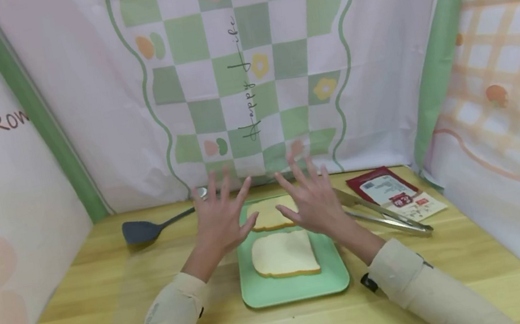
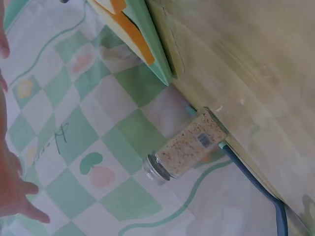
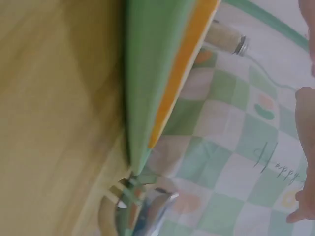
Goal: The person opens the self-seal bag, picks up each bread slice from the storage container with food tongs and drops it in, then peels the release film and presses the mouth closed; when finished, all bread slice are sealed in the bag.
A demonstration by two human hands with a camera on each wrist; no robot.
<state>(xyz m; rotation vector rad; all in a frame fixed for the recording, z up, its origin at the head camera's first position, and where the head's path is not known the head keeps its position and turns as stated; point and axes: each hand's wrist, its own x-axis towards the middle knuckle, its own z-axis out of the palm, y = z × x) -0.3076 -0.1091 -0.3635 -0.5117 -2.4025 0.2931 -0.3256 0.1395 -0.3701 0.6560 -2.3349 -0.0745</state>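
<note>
My left hand (image 1: 220, 220) hovers with fingers spread near the left side of a green tray (image 1: 296, 292). Opposite it, my right hand (image 1: 316, 204) is also raised, its fingers spread and nothing in its grasp. Two slices of bread lie on the tray: a near slice (image 1: 284, 255) in full view and a far slice (image 1: 268, 212) partly covered by the right hand. Each wrist view catches only part of a hand: the left hand (image 2: 15, 184) along the left border, the right hand (image 3: 306, 132) along the right border.
A dark spatula (image 1: 142, 231) lies to the left. Behind the left hand stands a clear jar (image 2: 189, 145) of coarse grains with a metal cap. Metal tongs (image 1: 396, 224) rest on the right, beside a red packet (image 1: 372, 183) and a cream packet (image 1: 424, 206). Patterned cloth hangs around the table.
</note>
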